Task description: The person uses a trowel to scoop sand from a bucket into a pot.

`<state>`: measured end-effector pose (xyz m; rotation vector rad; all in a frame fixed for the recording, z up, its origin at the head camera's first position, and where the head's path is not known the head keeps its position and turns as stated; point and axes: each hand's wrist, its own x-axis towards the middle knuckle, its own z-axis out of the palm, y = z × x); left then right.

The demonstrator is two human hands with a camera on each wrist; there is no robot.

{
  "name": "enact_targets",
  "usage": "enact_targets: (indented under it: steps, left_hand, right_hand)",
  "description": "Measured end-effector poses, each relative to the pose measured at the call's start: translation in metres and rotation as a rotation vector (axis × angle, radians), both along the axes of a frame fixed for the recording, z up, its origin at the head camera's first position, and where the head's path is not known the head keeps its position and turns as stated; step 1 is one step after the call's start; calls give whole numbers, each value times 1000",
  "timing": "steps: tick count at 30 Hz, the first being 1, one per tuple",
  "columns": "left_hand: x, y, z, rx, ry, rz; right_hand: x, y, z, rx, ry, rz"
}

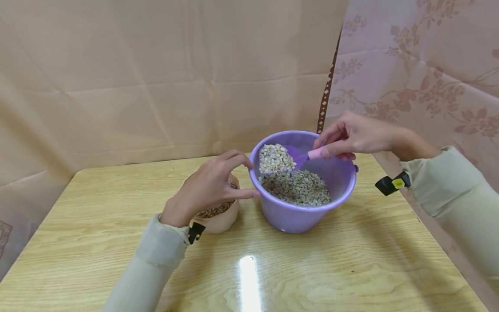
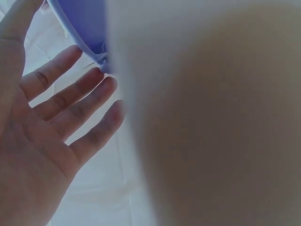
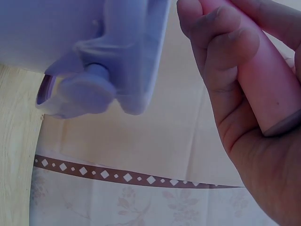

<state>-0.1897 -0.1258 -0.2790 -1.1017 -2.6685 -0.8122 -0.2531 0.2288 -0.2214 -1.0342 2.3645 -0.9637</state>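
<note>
A pink-handled purple scoop (image 1: 302, 157) heaped with pale gravel tilts inside the gravel-filled lilac bucket (image 1: 300, 208).

A light wood-grain tabletop (image 1: 319, 268) fills the lower frame. Plain beige cloth (image 1: 156, 78) hangs behind it; floral-patterned pink cloth (image 1: 421, 65) covers the upper right.
</note>
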Motion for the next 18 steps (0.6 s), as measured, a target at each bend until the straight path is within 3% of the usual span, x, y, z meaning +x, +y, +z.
enact_targets:
  steps: [18]
  left_hand:
    - [-1,-30,-2,-34,-36,56]
  right_hand:
    - [-2,-4,18,4,22,30]
